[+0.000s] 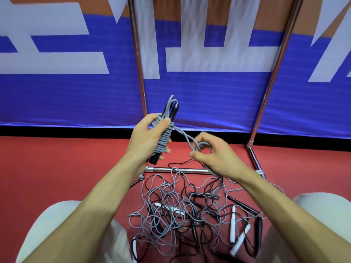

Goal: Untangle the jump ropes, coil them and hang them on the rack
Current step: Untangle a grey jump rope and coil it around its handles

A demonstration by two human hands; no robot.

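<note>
now left hand (144,137) grips one coiled rope (164,138), right hand (214,154) pinches its tail (185,136).

Left forearm (106,186) and right forearm (266,190) are both bare, coming in from the near corners and angling toward the middle. Left hand (150,137) is the farther one, fingers wrapped round a coiled grey jump rope (164,141), thumb laid across the wraps. Right hand (214,154) sits just right of it and a touch nearer, thumb and curled fingers pinching the rope's loose strand (187,138).
</note>
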